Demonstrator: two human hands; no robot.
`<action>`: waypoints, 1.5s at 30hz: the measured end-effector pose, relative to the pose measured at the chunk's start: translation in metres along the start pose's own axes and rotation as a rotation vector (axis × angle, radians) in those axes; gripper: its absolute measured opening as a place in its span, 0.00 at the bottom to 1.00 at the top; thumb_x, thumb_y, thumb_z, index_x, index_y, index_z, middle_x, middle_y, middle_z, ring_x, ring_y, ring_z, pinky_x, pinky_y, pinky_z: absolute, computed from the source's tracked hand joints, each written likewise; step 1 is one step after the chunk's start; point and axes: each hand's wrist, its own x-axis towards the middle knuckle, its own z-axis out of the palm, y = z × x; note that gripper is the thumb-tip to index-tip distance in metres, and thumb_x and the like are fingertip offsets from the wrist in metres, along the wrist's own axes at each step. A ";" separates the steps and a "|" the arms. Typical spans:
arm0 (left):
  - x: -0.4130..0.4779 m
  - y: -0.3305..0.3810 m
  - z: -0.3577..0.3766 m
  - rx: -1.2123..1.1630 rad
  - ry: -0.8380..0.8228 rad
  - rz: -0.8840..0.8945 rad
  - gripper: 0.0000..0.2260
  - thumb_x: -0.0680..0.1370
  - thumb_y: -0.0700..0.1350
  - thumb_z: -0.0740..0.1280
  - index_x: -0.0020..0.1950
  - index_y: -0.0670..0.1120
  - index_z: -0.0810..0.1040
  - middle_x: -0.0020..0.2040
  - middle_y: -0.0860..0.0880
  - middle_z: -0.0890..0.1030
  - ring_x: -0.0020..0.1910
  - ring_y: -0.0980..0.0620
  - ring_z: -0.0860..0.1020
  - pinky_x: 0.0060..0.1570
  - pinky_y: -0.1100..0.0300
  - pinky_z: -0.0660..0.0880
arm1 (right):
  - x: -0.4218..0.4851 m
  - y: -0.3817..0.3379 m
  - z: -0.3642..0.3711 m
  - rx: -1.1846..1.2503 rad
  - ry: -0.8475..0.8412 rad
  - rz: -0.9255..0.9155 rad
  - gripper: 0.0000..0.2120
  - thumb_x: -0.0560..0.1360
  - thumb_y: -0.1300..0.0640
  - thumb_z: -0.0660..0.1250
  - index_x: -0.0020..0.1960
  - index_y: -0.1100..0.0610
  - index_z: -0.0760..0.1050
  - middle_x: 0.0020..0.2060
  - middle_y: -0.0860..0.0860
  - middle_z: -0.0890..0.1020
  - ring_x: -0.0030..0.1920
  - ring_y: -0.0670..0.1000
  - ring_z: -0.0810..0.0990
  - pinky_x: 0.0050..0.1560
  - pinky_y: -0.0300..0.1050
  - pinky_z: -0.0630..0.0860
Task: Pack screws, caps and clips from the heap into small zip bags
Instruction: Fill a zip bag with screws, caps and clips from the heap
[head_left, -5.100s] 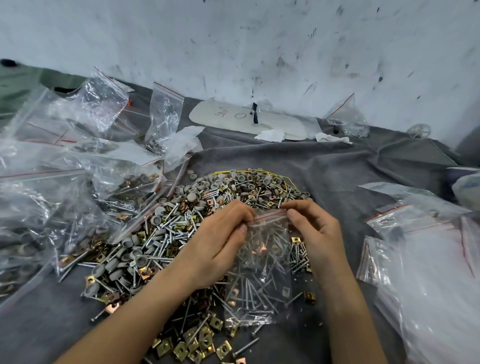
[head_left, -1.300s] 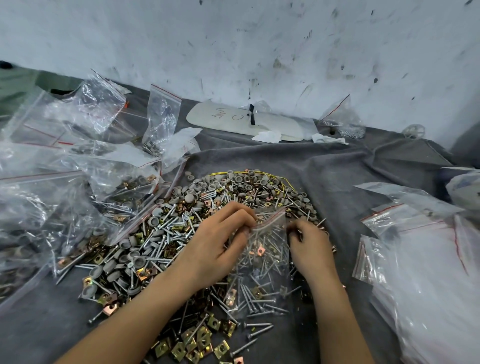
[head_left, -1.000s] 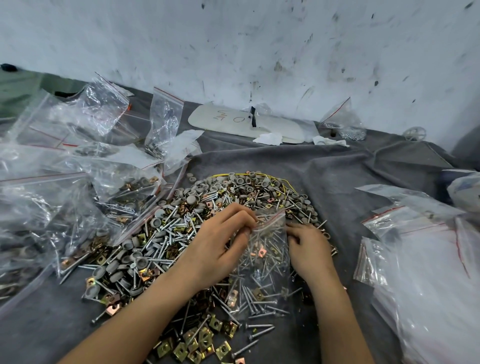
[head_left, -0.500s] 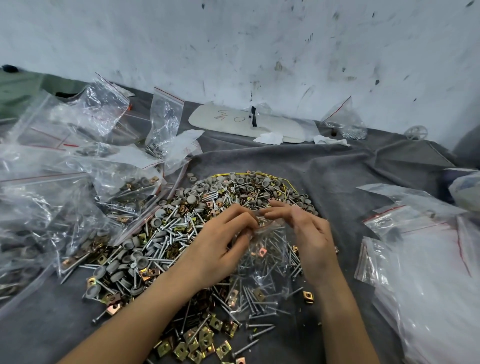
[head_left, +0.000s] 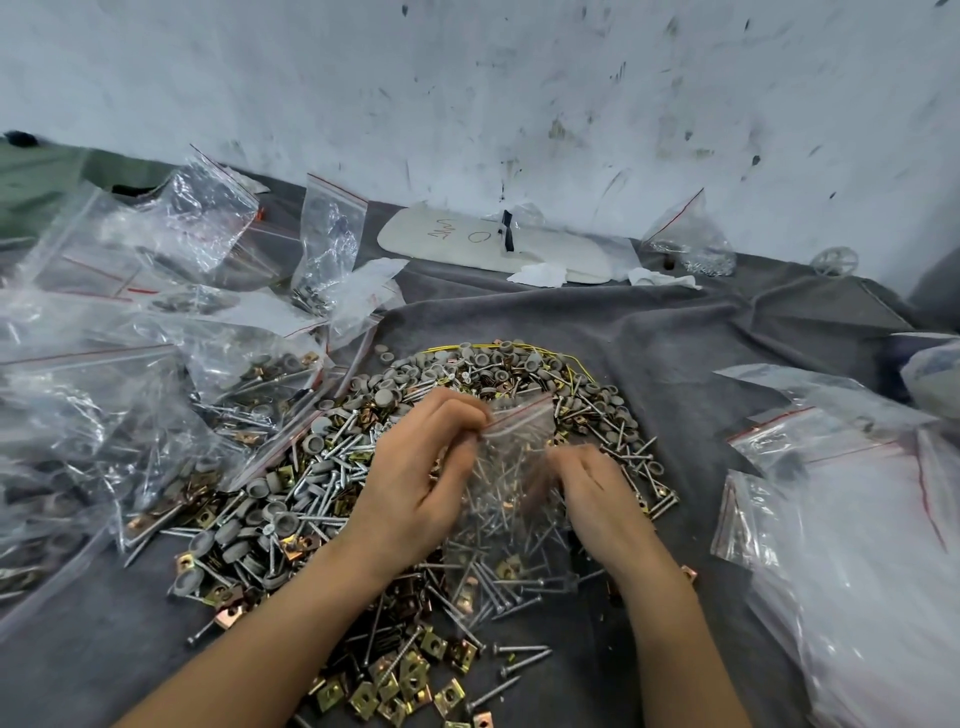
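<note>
Item 1, left hand (head_left: 421, 488): thumb and fingertips pinch the red-lined mouth of the zip bag (head_left: 511, 467) at its left corner, holding the opening up above the heap (head_left: 322, 467).

Item 2, right hand (head_left: 592, 493): back up, fingers pointing down onto the heap just beside the bag's right edge. It is motion-blurred, and whether it grasps anything cannot be told. Half a second earlier this hand was up at the bag's mouth, fingertips next to the left hand's; it now lies lower, at the level of the bag's middle. The left hand's pinch is unchanged.

Item 3, zip bag: small, clear, crinkled film. It is part-filled with long silver screws and a few brass clips, and its lower end rests on the heap between the two forearms.

Item 4, heap contents, loose:
- screws (head_left: 522, 648), thin, bright metal, pan-headed
- caps (head_left: 384, 397), round, matt grey, dished
- clips (head_left: 363, 699), square, folded, brass to copper in tone, thickest at the near edge
- a yellow wire (head_left: 519, 345) curving round the far rim

Item 5, surroundings:
- filled bags (head_left: 104, 415), piled at the left, glossy and creased
- one bag (head_left: 330, 244) standing upright behind them
- flat bags (head_left: 857, 519), stacked at the right
- a knotted bag (head_left: 685, 244) by the wall

Item 6, surface: a wrinkled dark grey cloth (head_left: 701, 364). At its far edge lies a white oval board (head_left: 467, 244) with handwriting on it. Behind that is a scuffed white wall (head_left: 467, 104) with dark marks.
</note>
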 end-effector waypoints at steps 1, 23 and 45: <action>0.000 0.000 0.000 -0.003 0.006 0.005 0.05 0.77 0.41 0.58 0.48 0.48 0.72 0.47 0.49 0.79 0.48 0.57 0.76 0.48 0.68 0.71 | 0.000 0.000 0.000 -0.010 -0.009 0.013 0.27 0.76 0.46 0.50 0.36 0.64 0.78 0.38 0.57 0.81 0.47 0.55 0.77 0.54 0.54 0.71; -0.001 0.000 -0.001 -0.020 -0.010 0.006 0.05 0.77 0.40 0.58 0.48 0.45 0.73 0.46 0.46 0.79 0.47 0.54 0.77 0.48 0.66 0.72 | -0.002 -0.006 -0.009 -0.106 -0.110 -0.033 0.16 0.75 0.66 0.66 0.41 0.44 0.75 0.45 0.48 0.80 0.52 0.49 0.76 0.53 0.45 0.73; -0.002 0.001 0.000 0.042 -0.379 -0.005 0.13 0.78 0.44 0.58 0.49 0.40 0.79 0.54 0.48 0.79 0.52 0.54 0.77 0.53 0.68 0.71 | -0.005 -0.018 -0.014 0.492 0.202 -0.189 0.15 0.75 0.69 0.66 0.45 0.50 0.81 0.44 0.49 0.84 0.48 0.46 0.82 0.49 0.35 0.76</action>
